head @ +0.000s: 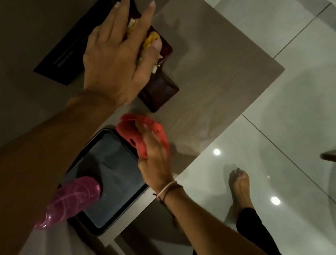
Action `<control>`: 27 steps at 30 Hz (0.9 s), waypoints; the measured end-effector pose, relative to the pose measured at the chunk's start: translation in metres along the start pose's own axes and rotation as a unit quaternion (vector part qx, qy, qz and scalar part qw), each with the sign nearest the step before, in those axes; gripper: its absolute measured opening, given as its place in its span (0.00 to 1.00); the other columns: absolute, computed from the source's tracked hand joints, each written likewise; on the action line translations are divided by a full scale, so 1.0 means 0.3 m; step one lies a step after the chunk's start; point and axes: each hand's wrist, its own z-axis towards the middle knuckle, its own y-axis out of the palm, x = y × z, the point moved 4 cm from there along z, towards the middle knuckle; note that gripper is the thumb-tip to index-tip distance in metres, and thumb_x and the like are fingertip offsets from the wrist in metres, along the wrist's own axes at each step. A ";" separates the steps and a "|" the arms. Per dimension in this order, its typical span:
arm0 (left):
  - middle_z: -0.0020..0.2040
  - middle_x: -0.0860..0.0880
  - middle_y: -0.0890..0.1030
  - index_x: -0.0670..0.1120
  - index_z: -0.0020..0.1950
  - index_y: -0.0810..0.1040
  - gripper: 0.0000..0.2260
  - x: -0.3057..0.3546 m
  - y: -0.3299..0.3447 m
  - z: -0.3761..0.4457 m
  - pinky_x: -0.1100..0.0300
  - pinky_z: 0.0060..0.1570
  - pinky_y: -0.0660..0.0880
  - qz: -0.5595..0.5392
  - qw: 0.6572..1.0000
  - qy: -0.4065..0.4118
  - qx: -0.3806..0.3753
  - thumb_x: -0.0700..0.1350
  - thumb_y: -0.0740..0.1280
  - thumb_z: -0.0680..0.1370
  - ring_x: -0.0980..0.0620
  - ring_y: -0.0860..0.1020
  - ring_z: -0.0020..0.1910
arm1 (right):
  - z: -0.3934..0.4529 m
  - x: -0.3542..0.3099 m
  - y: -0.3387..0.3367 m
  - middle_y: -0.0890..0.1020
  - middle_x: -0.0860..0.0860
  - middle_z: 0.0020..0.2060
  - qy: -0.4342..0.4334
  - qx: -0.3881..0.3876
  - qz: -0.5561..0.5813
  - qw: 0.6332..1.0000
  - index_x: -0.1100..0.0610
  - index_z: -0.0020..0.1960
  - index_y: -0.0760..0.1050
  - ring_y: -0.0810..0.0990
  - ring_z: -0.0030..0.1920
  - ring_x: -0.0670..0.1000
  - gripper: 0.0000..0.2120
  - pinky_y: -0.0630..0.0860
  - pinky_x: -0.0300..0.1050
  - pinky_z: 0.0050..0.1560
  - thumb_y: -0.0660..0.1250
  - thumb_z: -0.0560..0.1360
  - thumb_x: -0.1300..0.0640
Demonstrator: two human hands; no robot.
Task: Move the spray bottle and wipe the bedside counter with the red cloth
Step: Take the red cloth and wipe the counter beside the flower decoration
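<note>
Cloth (142, 130), red and crumpled, is sitting bunched in the right hand (155, 156), whose fingers are curling closed around it at mid-frame over the grey wood-grain bedside counter (209, 76). Pink translucent spray bottle (70, 201) is lying tilted at lower left, long axis running lower left to upper right, across a black tray (119, 223). No readable writing. Left hand (117, 55), fingers spread open, is pressing on a dark sachet holder (158, 90) at upper centre.
</note>
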 end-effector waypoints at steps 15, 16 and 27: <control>0.86 0.42 0.56 0.55 0.84 0.56 0.28 -0.009 -0.002 0.001 0.40 0.78 0.61 -0.004 1.000 0.000 0.000 0.61 0.49 0.85 0.44 0.58 0.84 | 0.230 -0.071 -0.038 0.81 0.55 0.46 0.238 0.160 0.081 0.955 0.45 0.83 0.41 0.84 0.43 0.57 0.46 0.81 0.40 0.45 0.61 0.77 0.72; 0.86 0.42 0.56 0.55 0.85 0.56 0.28 -0.005 -0.001 0.002 0.41 0.78 0.61 -0.005 1.000 0.001 -0.003 0.61 0.48 0.85 0.44 0.58 0.84 | 0.208 -0.058 -0.045 0.79 0.51 0.38 0.228 0.141 0.054 0.962 0.47 0.84 0.42 0.80 0.34 0.51 0.46 0.77 0.33 0.37 0.62 0.76 0.72; 0.85 0.43 0.57 0.54 0.84 0.57 0.29 0.002 -0.009 -0.006 0.40 0.78 0.62 -0.006 1.000 -0.004 0.000 0.61 0.48 0.84 0.42 0.60 0.83 | 0.128 -0.012 -0.314 0.80 0.56 0.39 0.281 0.363 0.192 0.867 0.69 0.55 0.77 0.79 0.33 0.42 0.11 0.78 0.40 0.37 0.63 0.83 0.61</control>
